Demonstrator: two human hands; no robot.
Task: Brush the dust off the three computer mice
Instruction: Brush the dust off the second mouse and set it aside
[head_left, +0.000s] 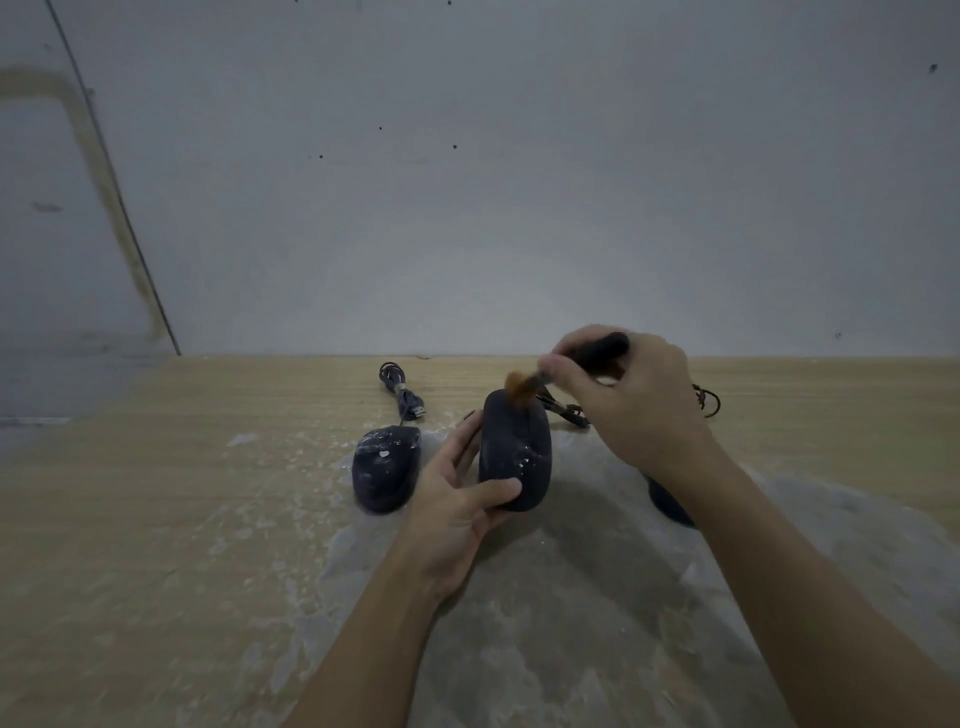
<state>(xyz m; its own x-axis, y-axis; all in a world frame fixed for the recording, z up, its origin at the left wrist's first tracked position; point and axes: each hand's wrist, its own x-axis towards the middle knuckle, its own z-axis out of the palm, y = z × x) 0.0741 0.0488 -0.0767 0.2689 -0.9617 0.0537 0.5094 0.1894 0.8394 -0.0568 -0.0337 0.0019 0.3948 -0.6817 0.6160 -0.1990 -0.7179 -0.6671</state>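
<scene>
The dark oval plastic mouse (513, 453) is gripped upright by the left hand (457, 506), its long axis vertical; the brown-bristled black-handled brush (521, 391), pinched in the right hand (623, 395), is laid on its top end. 1 dusty mouse (383, 467) is seen just left.

3 computer mice, all dark: middle mouse (514, 457) in the grip of the left hand (457, 509), left mouse (383, 467) lying on the table (156, 519), right mouse (667, 501) mostly hidden behind the right forearm, only a dark edge shows. 1 brush (566, 369), orange bristles on the middle mouse's far end, dark handle pinched in the right hand (631, 395). 2 hands, 2 bare forearms. 2 cable bundles clearly seen: left cable (402, 392) with 1 USB plug, right cable (709, 400) partly hidden; a third bit of cable behind the middle mouse, unclear. 1 table, 1 wall (519, 182)
</scene>
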